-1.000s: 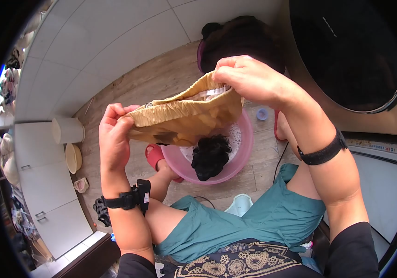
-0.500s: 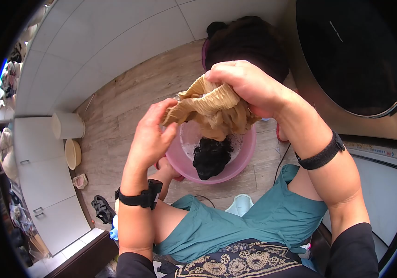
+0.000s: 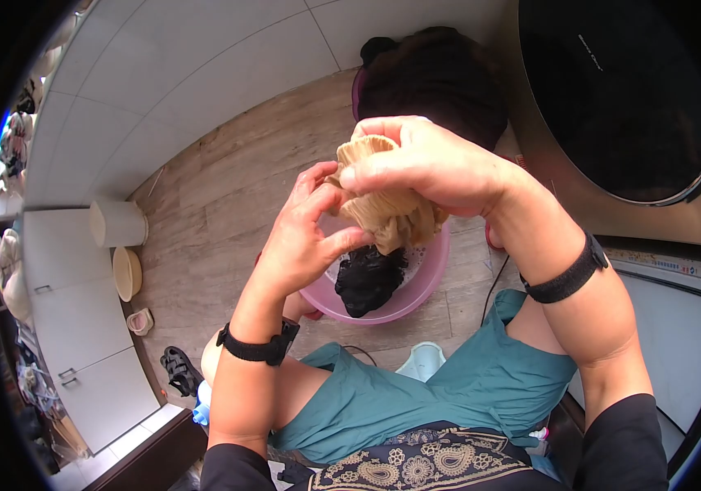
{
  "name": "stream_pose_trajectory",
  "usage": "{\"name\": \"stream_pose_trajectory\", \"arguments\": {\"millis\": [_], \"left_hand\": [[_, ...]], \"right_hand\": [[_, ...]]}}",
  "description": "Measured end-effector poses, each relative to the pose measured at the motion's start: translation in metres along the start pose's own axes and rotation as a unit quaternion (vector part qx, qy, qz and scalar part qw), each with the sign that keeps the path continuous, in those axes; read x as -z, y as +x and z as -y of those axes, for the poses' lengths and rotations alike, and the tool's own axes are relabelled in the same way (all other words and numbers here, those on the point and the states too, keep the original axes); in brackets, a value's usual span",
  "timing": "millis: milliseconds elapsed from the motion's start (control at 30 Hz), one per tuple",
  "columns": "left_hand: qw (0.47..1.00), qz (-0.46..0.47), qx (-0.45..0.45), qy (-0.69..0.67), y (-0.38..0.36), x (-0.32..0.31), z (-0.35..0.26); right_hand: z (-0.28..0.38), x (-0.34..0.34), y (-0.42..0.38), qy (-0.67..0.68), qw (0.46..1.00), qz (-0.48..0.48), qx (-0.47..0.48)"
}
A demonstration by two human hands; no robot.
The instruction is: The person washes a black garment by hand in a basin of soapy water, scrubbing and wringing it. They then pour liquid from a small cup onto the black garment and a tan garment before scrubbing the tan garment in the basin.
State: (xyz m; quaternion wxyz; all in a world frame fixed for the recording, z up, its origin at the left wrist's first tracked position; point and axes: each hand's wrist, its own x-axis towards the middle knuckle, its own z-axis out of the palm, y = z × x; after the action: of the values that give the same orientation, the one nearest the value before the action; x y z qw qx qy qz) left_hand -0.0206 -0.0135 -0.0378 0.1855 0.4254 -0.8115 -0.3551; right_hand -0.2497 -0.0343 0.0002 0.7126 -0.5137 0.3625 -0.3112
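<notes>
A tan, wet-looking garment with a gathered elastic edge is bunched up between my hands above the basin. My right hand grips it from the upper right, thumb and fingers pinching the gathered edge. My left hand closes on its left side, with fingers curled and thumb beneath. Below stands a pink plastic basin holding sudsy water. A black wet cloth lies heaped in it. Part of the basin is hidden behind the garment and my hands.
A dark pile of clothes fills a purple tub by the wall. The washing machine stands at the right. White cabinets, a white bucket, a cream basin and black sandals are on the left.
The garment was spread wider between my hands and is now gathered smaller. My left hand has moved right and closer to my right hand, which has closed further over the elastic edge.
</notes>
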Motion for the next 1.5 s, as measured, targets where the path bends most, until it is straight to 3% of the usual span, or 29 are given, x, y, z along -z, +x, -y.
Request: {"name": "stream_pose_trajectory", "arguments": {"millis": [100, 200, 333, 367, 467, 567, 700, 800, 833, 933, 1067, 1133, 1200, 1233, 1333, 1500], "left_hand": [[0.998, -0.009, -0.006, -0.058, 0.003, 0.006, 0.012], [0.931, -0.017, 0.16, -0.328, 0.002, 0.018, 0.004], [0.939, -0.061, 0.158, -0.3, -0.003, 0.035, 0.009], [0.938, -0.062, 0.151, -0.307, -0.003, 0.034, 0.011], [0.928, -0.092, 0.159, -0.323, -0.004, 0.045, 0.008], [0.932, -0.1, 0.165, -0.306, -0.005, 0.048, 0.011], [0.953, -0.121, 0.172, -0.216, -0.003, 0.043, 0.012], [0.968, 0.018, 0.162, -0.191, -0.001, 0.038, 0.014], [0.938, 0.136, 0.259, -0.185, -0.002, 0.043, 0.01], [0.929, 0.058, 0.185, -0.316, -0.009, 0.045, 0.007], [0.975, -0.084, 0.041, -0.2, -0.008, 0.054, 0.006], [0.931, -0.086, 0.067, -0.349, -0.014, 0.051, 0.004], [0.844, -0.093, 0.052, -0.526, -0.014, 0.037, -0.002], [0.817, -0.048, 0.03, -0.573, -0.017, 0.033, 0.005], [0.713, -0.116, 0.029, -0.691, -0.017, 0.018, 0.0], [0.684, -0.113, -0.002, -0.721, -0.011, 0.025, -0.005]], "right_hand": [[0.0, 0.002, 0.004, 0.075, 0.996, -0.041, 0.01], [0.008, -0.001, 0.001, 0.085, 0.992, -0.089, 0.003], [0.016, 0.011, -0.008, -0.064, 0.997, -0.034, -0.009], [0.016, 0.011, -0.008, -0.045, 0.998, -0.034, -0.014], [0.007, 0.019, -0.004, -0.181, 0.983, -0.02, 0.03], [0.012, 0.019, -0.006, -0.145, 0.988, -0.043, 0.004], [0.015, 0.014, -0.006, -0.035, 0.999, 0.003, 0.019], [0.015, 0.009, -0.004, 0.056, 0.997, 0.013, 0.053], [0.011, 0.008, -0.001, 0.093, 0.993, 0.004, 0.074], [0.007, 0.012, 0.005, 0.233, 0.966, -0.075, 0.078], [0.002, 0.017, 0.015, 0.262, 0.956, -0.125, 0.04], [0.002, 0.013, 0.018, 0.24, 0.959, -0.147, 0.034], [0.001, 0.01, 0.021, 0.218, 0.962, -0.164, 0.03], [0.0, 0.008, 0.022, 0.208, 0.963, -0.171, 0.031], [-0.002, -0.001, 0.026, 0.189, 0.964, -0.184, 0.027], [-0.008, -0.015, 0.029, 0.142, 0.977, -0.156, 0.023]]}}
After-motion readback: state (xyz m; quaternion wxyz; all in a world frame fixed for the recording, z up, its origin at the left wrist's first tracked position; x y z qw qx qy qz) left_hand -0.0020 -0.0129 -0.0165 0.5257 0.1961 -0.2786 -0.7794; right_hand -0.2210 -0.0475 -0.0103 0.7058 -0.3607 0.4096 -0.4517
